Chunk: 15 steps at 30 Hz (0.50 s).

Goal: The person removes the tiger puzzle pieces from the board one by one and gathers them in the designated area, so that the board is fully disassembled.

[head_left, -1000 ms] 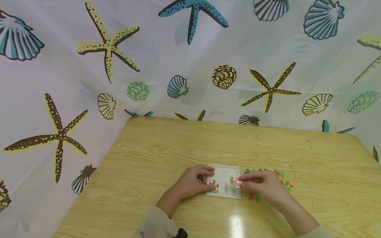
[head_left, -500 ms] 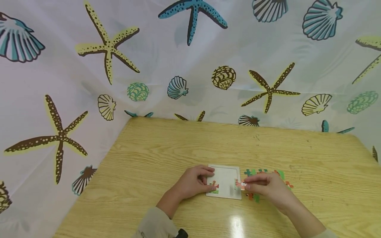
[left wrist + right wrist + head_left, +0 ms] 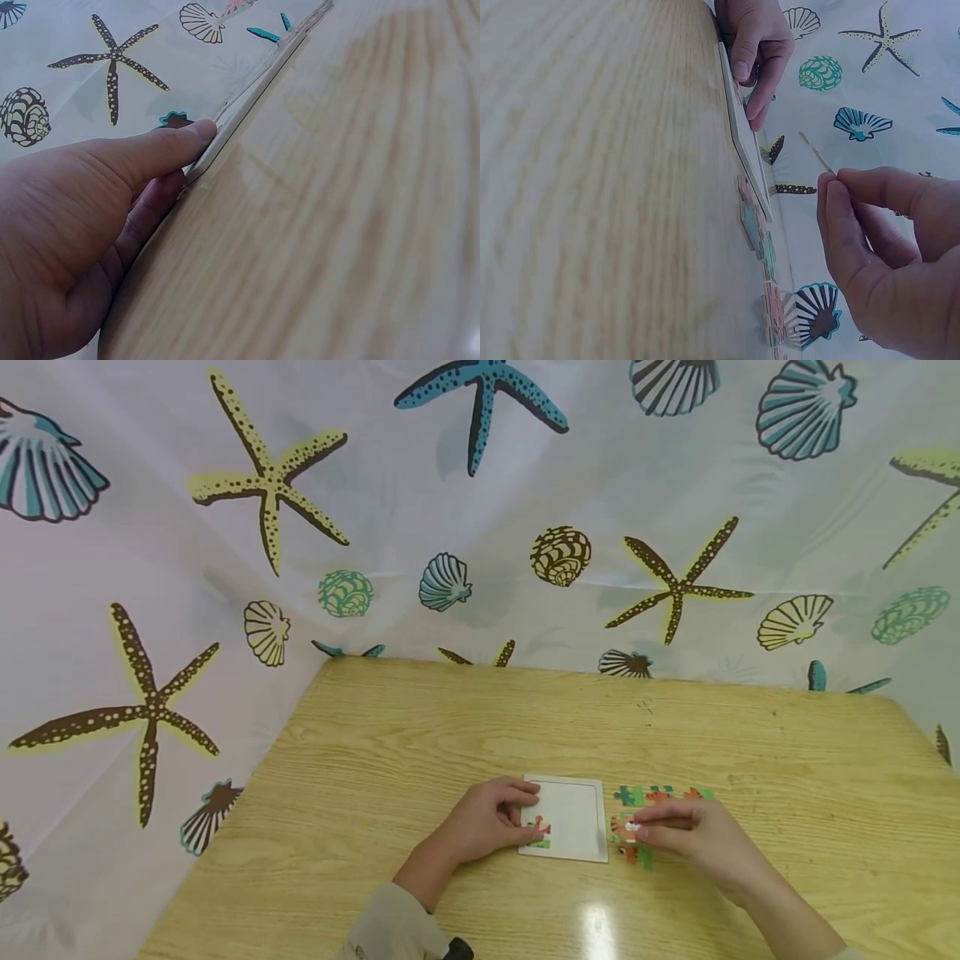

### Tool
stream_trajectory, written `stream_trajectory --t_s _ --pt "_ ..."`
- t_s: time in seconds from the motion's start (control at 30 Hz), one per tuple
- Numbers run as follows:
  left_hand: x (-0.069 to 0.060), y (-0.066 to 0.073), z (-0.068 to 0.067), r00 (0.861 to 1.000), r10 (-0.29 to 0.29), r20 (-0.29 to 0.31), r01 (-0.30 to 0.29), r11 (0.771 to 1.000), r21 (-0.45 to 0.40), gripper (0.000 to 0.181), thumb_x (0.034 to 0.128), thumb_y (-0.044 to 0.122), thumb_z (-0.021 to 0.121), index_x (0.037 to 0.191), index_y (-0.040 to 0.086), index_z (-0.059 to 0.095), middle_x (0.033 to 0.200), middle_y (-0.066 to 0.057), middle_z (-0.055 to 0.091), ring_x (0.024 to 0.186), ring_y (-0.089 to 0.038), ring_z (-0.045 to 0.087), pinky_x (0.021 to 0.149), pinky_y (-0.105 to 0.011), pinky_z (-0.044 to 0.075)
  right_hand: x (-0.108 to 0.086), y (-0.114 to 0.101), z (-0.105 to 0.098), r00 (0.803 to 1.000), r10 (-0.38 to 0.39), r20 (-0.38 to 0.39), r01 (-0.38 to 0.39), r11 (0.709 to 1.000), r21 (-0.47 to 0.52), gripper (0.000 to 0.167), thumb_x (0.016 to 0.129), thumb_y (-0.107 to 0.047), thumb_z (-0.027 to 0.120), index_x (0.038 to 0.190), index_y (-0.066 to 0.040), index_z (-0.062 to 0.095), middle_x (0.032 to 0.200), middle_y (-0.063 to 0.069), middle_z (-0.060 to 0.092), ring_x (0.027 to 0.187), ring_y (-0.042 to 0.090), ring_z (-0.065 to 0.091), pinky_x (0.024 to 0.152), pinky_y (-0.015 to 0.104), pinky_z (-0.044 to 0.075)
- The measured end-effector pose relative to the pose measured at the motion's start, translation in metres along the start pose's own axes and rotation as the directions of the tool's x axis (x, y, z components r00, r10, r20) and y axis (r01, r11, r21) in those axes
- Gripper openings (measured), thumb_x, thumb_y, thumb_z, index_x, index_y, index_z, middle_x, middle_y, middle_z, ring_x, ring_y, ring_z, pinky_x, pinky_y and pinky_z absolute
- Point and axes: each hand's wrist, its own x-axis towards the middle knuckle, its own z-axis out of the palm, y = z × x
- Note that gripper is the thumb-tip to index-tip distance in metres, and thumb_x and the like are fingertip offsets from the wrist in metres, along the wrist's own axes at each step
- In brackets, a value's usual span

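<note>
A square white puzzle tray (image 3: 577,818) lies on the wooden table. My left hand (image 3: 483,818) grips its left edge, the thumb (image 3: 176,146) over the rim in the left wrist view. One orange-and-green jigsaw piece (image 3: 542,837) sits in the tray's lower left corner, beside the thumb. Just right of the tray, my right hand (image 3: 697,842) pinches another orange-and-white jigsaw piece (image 3: 622,828) between thumb and fingers. The right wrist view shows this piece (image 3: 817,155) edge-on, raised above the table.
Several loose jigsaw pieces (image 3: 637,795), green and orange, lie right of the tray, partly hidden under my right hand. The wooden table (image 3: 420,718) reaches back to a white curtain (image 3: 495,510) printed with shells and starfish.
My right hand has moved right with the pinched jigsaw piece, from over the tray's right side to beyond its edge, above the loose pieces. My left hand stays on the tray.
</note>
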Motion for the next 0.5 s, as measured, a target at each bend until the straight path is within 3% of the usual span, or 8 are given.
stream_trajectory --t_s 0.23,0.5 --pt "-0.0001 -0.0005 0.0010 1.000 0.011 -0.003 -0.011 1.000 0.006 0.049 0.0807 0.022 0.085 0.123 0.002 0.070 0.136 -0.004 0.063 0.079 -0.006 0.060 0.072 -0.017 0.053 -0.0026 0.0008 -0.0028 1.000 0.016 -0.001 -0.016 1.000 -0.014 0.041 0.091 -0.025 0.074 0.120 0.004 0.068 0.113 0.006 0.074 0.104 0.020 0.072 0.092 0.032 0.057" --pt "-0.0006 -0.0008 0.0001 1.000 0.012 -0.006 -0.012 1.000 0.006 0.049 0.0806 0.023 0.085 0.123 0.003 0.070 0.135 -0.003 0.063 0.078 -0.005 0.060 0.072 -0.017 0.053 -0.0057 0.0081 -0.0067 1.000 0.023 -0.013 -0.023 1.000 -0.005 0.038 0.092 -0.021 0.073 0.119 0.006 0.069 0.114 0.005 0.073 0.100 0.011 0.072 0.091 0.028 0.057"
